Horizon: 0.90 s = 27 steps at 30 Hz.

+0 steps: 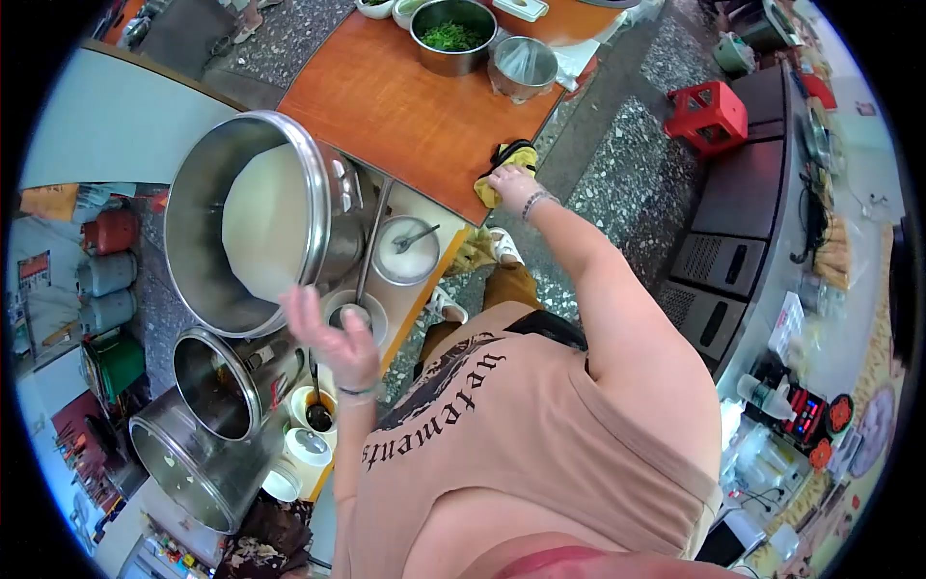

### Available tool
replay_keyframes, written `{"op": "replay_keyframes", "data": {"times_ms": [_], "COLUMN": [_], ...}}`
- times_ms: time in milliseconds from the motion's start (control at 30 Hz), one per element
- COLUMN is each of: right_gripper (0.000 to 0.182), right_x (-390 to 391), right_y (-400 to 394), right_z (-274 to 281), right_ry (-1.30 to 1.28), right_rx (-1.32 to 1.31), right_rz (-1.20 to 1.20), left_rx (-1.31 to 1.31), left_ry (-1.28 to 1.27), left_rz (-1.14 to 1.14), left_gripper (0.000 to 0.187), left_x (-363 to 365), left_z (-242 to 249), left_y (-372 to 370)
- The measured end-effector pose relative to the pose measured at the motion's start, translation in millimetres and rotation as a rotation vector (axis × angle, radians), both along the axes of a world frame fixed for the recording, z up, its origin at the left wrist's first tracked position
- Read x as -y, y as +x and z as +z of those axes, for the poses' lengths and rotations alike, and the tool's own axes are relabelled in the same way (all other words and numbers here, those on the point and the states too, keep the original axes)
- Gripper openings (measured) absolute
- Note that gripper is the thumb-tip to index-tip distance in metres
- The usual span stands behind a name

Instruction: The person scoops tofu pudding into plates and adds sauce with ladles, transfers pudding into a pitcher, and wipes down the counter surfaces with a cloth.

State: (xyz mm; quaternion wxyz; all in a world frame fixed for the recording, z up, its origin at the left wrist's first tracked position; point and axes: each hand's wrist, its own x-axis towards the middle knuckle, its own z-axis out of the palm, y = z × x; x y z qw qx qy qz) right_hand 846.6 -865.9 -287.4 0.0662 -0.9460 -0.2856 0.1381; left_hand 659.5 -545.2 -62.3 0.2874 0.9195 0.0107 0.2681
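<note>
My right hand (pixel 518 183) wears a bracelet and presses on a bunched yellow and black cloth (pixel 490 191) at the near right corner of the orange-brown table (pixel 405 96). My left hand (pixel 333 343) is raised with its fingers apart and nothing in it, looking a little blurred. It appears beside the rim of a large steel pot (pixel 316 183) containing pale, whitish contents (pixel 265 227). Near it is a bowl of white stuff (pixel 405 253) with a spoon in it. Another round container (pixel 374 323) is partly hidden behind my left hand.
Two more steel pots (pixel 207 381) (pixel 183 473) stand at the lower left, beside a cup of dark sauce (pixel 318 410). At the table's back are a steel bowl of chopped greens (pixel 451 37) and a plastic-lined bowl (pixel 524 66). A red stool (pixel 709 116) stands right, before a steel counter (pixel 738 193).
</note>
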Motion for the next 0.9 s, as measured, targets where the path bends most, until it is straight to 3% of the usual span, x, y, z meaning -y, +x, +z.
{"op": "replay_keyframes", "data": {"times_ms": [200,367,500,633,700,767,867,900], "right_gripper": [0.029,0.031,0.030,0.025,0.025,0.035,0.057,0.057], "right_x": [58,117,154,151,150,156,155,149], "right_y": [76,155,193,207,201,186,155,155], "right_z": [1,2,-3,22,45,60,90,90], "right_ry": [-0.003,-0.082,-0.090,-0.134,-0.028,0.136,0.530,0.518], "right_rx": [0.027,0.034,0.090,-0.072,-0.148,-0.362,-0.557,-0.566], "right_rz": [-0.111,-0.259,-0.157,-0.295,-0.384,-0.666,-0.836,-0.807], "left_rx": [-0.130,-0.185,-0.279,-0.276,-0.315,-0.308,-0.334,-0.392], "left_ry": [-0.112,-0.157,-0.155,-0.200,-0.236,-0.270,-0.321,-0.339], "left_rz": [-0.196,-0.165,-0.175,-0.156,-0.169,-0.143,-0.161,-0.210], "left_gripper": [0.057,0.054,0.049,0.046,0.044,0.042,0.036,0.033], "left_x": [99,161,204,231,234,235,226,222], "left_z": [-13,-18,-15,-6,1,1,-9,-16], "left_y": [39,85,116,137,140,139,143,142]}}
